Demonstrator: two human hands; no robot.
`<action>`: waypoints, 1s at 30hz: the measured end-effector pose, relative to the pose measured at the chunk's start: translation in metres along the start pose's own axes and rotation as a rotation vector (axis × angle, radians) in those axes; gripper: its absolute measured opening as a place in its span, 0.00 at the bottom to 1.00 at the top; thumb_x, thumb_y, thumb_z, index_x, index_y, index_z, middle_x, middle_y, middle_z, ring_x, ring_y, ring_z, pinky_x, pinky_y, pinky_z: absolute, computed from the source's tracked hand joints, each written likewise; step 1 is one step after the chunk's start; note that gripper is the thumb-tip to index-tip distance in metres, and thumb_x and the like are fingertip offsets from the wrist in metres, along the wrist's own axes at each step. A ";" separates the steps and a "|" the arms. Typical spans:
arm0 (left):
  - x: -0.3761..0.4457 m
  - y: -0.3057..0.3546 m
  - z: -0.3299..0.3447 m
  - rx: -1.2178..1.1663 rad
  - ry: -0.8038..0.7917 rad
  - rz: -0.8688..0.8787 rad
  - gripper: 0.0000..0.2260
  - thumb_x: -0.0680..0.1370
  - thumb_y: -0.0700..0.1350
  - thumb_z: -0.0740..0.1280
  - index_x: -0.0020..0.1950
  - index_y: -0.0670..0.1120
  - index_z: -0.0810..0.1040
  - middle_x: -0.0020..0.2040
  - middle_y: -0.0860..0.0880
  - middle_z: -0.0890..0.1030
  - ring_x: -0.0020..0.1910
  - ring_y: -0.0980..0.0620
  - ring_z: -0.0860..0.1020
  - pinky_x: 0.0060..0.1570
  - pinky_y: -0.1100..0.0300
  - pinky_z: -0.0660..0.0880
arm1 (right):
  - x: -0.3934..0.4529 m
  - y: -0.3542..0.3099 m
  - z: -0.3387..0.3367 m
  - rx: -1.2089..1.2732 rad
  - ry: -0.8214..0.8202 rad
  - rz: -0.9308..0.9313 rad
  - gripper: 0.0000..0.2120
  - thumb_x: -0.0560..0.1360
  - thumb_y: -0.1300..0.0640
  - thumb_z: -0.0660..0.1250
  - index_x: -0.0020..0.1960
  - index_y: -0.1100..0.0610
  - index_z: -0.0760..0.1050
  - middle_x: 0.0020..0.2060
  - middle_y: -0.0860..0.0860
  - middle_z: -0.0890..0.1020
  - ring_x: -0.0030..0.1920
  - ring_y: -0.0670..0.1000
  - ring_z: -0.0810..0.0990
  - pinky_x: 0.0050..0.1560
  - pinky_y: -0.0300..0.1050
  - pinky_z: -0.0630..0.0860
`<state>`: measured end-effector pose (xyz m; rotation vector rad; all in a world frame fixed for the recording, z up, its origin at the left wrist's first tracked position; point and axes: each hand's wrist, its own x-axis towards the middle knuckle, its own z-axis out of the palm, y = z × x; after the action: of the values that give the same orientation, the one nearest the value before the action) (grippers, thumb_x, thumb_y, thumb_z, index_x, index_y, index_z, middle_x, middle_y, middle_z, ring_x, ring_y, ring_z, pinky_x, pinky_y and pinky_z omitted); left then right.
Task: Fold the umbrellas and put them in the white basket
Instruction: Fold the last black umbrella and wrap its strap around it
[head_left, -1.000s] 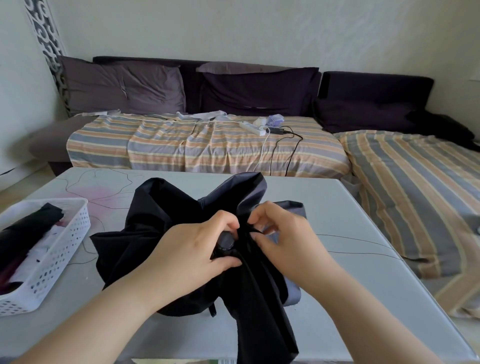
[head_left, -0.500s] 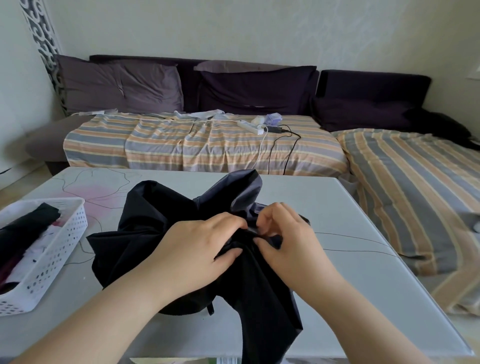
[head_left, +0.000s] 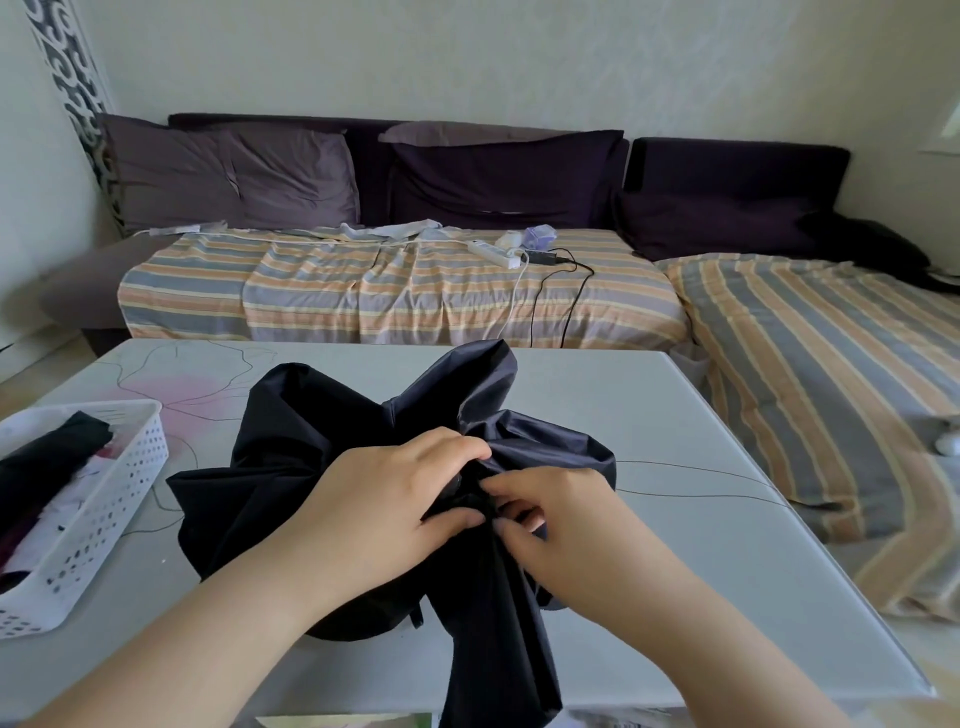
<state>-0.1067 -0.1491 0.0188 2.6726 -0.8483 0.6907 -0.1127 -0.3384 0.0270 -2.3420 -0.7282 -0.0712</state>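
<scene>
From the head view, one crumpled black fabric umbrella (head_left: 363, 467) lay mid-table on the pale grey table (head_left: 675, 467). The left hand (head_left: 379, 514) gripped its bunched cloth, fingers (head_left: 457, 447) curled around it; the right hand (head_left: 566, 530) pinched a fold beside it. One white perforated plastic basket (head_left: 104, 499), already holding dark folded things, stood to the left. Loose panels might slip free and spoil the fold if either grip eased.

Umbrella (head_left: 322, 457) mid-table (head_left: 701, 467); basket (head_left: 104, 499) at left; sofa (head_left: 395, 280) behind table.
</scene>
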 end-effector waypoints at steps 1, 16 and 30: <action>0.000 0.000 0.000 0.000 0.004 0.006 0.20 0.73 0.61 0.58 0.60 0.54 0.73 0.54 0.61 0.78 0.32 0.61 0.78 0.27 0.68 0.71 | 0.001 0.001 0.001 0.001 0.012 0.018 0.11 0.76 0.62 0.63 0.54 0.52 0.80 0.44 0.47 0.84 0.46 0.46 0.81 0.48 0.41 0.78; 0.001 -0.004 0.006 0.155 0.142 0.110 0.08 0.76 0.43 0.62 0.53 0.48 0.79 0.51 0.55 0.81 0.27 0.53 0.77 0.22 0.60 0.70 | -0.003 0.000 0.006 0.467 0.053 0.170 0.10 0.77 0.65 0.62 0.49 0.49 0.69 0.46 0.45 0.85 0.48 0.39 0.82 0.49 0.36 0.78; 0.006 -0.007 0.004 0.233 0.200 0.055 0.09 0.77 0.43 0.60 0.42 0.46 0.79 0.37 0.53 0.81 0.20 0.51 0.73 0.17 0.57 0.68 | -0.015 0.054 -0.019 -0.148 0.321 0.113 0.06 0.74 0.59 0.70 0.39 0.56 0.76 0.41 0.49 0.78 0.40 0.54 0.78 0.41 0.48 0.76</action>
<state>-0.0971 -0.1478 0.0175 2.7246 -0.8359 1.1118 -0.0946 -0.3908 0.0061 -2.4258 -0.4445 -0.4540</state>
